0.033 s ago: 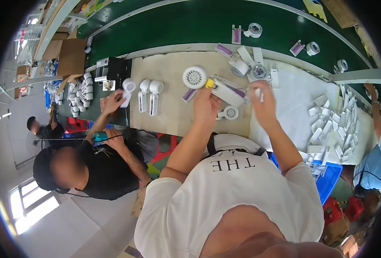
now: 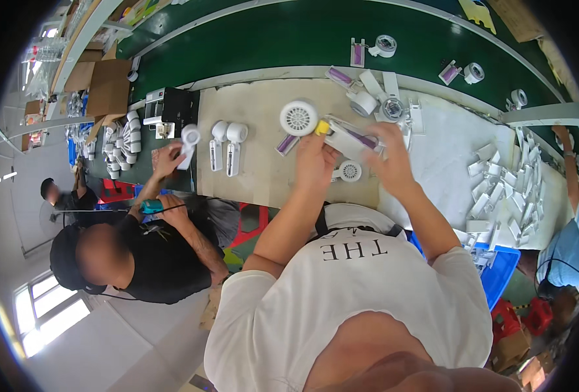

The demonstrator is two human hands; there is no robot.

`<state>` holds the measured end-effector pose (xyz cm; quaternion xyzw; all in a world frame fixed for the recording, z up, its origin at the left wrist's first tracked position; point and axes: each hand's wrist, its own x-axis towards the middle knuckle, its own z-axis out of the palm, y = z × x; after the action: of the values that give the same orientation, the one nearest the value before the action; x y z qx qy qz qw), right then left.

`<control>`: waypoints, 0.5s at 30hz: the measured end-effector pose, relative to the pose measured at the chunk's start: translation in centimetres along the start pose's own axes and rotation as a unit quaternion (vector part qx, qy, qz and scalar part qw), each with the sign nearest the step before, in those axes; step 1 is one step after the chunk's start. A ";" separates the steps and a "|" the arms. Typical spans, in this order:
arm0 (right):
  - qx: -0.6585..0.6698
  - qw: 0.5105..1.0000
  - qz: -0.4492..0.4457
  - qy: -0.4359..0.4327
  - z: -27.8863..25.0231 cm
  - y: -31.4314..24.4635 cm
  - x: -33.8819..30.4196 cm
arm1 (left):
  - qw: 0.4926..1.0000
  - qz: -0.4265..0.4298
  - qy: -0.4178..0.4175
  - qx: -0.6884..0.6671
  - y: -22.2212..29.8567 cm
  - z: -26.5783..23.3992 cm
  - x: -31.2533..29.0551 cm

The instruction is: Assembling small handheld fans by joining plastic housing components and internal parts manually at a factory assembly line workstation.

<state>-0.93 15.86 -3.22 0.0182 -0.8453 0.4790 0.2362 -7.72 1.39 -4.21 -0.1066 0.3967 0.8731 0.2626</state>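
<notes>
My left hand point(image 2: 314, 157) is closed around the near end of a white fan handle housing point(image 2: 349, 141), which has a purple strip inside. A small yellow piece point(image 2: 323, 127) shows at my left fingertips; whether it belongs to the housing I cannot tell. My right hand point(image 2: 394, 160) is at the housing's other end, its fingers smeared by motion. Beyond my left hand rests a round white fan head point(image 2: 298, 117) with a slotted grille, beside a purple-strip handle point(image 2: 287, 143). A smaller grilled fan head point(image 2: 350, 171) lies between my hands, closer to me.
Two white handheld fans point(image 2: 226, 147) lie to the left, near a co-worker's hand point(image 2: 168, 160) holding another fan. Opened fan parts point(image 2: 374, 98) lie behind my hands. White casings point(image 2: 504, 186) pile up at right above a blue bin point(image 2: 502, 277). A green belt point(image 2: 270, 46) runs along the back.
My right hand has moved left and nearer the housing's end. My left hand and the fan head have shifted slightly to the right.
</notes>
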 end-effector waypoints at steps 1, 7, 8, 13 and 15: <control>-0.117 0.992 -0.051 -0.009 0.1 -1.4 0.7 | 0.999 0.025 -0.021 0.027 0.1 0.6 -0.3; -0.186 0.980 -0.071 -0.003 1.0 -1.3 -0.4 | 0.999 0.040 0.001 -0.011 -0.3 2.1 -1.3; -0.186 0.980 -0.075 -0.006 0.8 -1.1 -1.2 | 0.999 0.017 -0.017 -0.049 0.1 1.9 -1.2; 0.372 0.901 0.208 0.077 -3.8 -0.3 -1.1 | 0.998 -0.017 -0.043 0.035 1.5 -1.2 -1.3; 0.255 0.936 0.243 -0.027 -5.0 0.2 -0.5 | 0.996 -0.030 -0.053 0.062 2.0 -0.5 -2.2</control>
<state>1.36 19.96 -1.40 -0.1146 -0.6795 0.7206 0.0770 -6.97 -0.88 -2.37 -0.0558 0.4322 0.8430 0.3154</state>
